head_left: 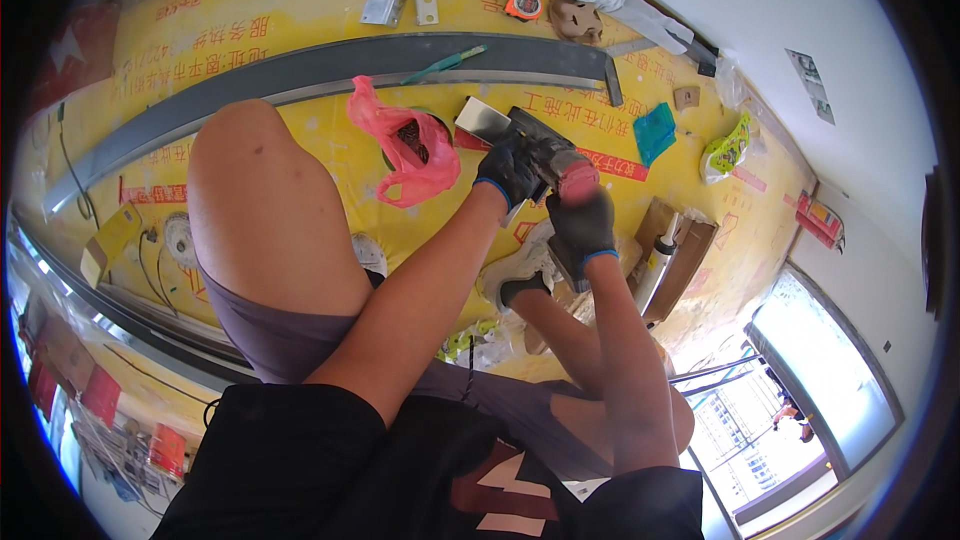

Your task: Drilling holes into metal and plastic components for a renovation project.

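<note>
My right hand point(582, 228), in a black glove, is closed around the grip of a cordless drill point(548, 148), a dark tool with a reddish rear end. Its battery base shows below that hand. My left hand point(510, 172), gloved too, is closed just left of the drill's front, at the lower edge of a shiny metal bracket point(482, 118). The drill and glove partly hide those fingers. Close by on the left, a pink plastic bag point(432, 178) lies open with a mass of small dark pieces inside.
Beyond my hands, a long grey metal profile point(330, 62) crosses the yellow floor covering, with a teal pen-like tool point(445, 64) on it. Farther back lie metal plates point(382, 9) and an orange tape measure point(523, 3). At right, a sealant tube point(657, 265) leans by a cardboard box point(690, 265).
</note>
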A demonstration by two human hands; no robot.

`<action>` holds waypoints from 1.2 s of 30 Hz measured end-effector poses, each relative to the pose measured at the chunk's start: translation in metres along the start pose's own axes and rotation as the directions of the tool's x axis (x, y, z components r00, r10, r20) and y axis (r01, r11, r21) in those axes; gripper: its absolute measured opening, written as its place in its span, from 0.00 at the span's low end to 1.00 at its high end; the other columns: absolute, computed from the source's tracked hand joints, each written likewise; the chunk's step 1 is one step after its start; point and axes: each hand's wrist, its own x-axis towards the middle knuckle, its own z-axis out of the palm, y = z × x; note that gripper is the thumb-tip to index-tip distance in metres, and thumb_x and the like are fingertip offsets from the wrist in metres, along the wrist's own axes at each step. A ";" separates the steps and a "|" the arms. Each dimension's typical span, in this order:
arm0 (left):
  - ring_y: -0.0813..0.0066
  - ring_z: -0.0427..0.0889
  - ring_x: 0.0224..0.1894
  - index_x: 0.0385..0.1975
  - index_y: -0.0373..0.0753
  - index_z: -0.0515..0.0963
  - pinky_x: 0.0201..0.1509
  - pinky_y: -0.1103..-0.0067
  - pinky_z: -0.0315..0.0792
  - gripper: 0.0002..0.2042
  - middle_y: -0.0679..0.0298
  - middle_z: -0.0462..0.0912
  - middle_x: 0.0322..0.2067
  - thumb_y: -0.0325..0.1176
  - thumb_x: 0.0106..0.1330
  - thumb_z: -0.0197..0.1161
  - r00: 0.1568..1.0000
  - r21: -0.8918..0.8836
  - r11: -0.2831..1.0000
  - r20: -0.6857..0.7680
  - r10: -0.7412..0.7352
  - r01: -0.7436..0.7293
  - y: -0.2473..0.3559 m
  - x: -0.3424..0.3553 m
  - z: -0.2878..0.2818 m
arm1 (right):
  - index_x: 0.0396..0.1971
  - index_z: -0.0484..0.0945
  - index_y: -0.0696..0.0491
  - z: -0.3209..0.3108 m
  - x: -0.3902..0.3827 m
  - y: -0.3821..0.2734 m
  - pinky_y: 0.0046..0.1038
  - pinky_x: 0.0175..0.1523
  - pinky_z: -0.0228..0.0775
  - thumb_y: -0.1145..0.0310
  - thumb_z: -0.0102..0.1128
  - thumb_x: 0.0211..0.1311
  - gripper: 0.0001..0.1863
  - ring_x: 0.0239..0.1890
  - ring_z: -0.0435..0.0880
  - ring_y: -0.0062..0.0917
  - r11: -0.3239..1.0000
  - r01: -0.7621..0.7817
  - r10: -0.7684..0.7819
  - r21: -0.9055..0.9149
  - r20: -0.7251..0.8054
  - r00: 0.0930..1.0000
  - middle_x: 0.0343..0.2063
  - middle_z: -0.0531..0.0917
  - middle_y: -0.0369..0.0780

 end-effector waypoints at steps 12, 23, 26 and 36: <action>0.47 0.66 0.71 0.70 0.28 0.59 0.75 0.63 0.59 0.45 0.39 0.67 0.67 0.47 0.57 0.73 0.342 0.841 -0.541 0.504 0.793 0.015 -0.025 -0.058 -0.008 | 0.43 0.83 0.50 0.001 0.019 0.011 0.48 0.50 0.77 0.57 0.62 0.59 0.16 0.45 0.84 0.52 0.996 -0.053 0.050 0.071 0.040 0.998 0.40 0.86 0.53; 0.47 0.47 0.79 0.77 0.32 0.38 0.81 0.62 0.45 0.60 0.43 0.48 0.77 0.44 0.55 0.78 0.389 0.735 -0.675 0.607 0.693 0.057 -0.016 -0.063 -0.008 | 0.50 0.81 0.51 -0.016 0.028 0.015 0.44 0.57 0.75 0.60 0.60 0.62 0.18 0.53 0.82 0.49 0.995 0.061 -0.062 0.085 0.008 0.998 0.48 0.85 0.51; 0.46 0.49 0.79 0.78 0.32 0.37 0.80 0.62 0.47 0.60 0.43 0.49 0.76 0.44 0.55 0.78 0.401 0.751 -0.653 0.572 0.716 0.096 -0.017 -0.062 -0.002 | 0.51 0.81 0.51 -0.015 0.027 0.017 0.44 0.57 0.75 0.61 0.60 0.62 0.18 0.53 0.82 0.48 0.997 0.076 -0.076 0.018 0.036 0.996 0.49 0.85 0.51; 0.47 0.66 0.71 0.77 0.31 0.39 0.74 0.63 0.62 0.61 0.43 0.62 0.71 0.35 0.49 0.80 0.429 0.777 -0.629 0.582 0.691 -0.041 0.009 -0.052 -0.003 | 0.51 0.80 0.51 -0.019 0.027 0.010 0.44 0.56 0.75 0.62 0.60 0.61 0.19 0.52 0.82 0.49 0.987 0.144 -0.145 0.069 0.000 0.989 0.49 0.84 0.51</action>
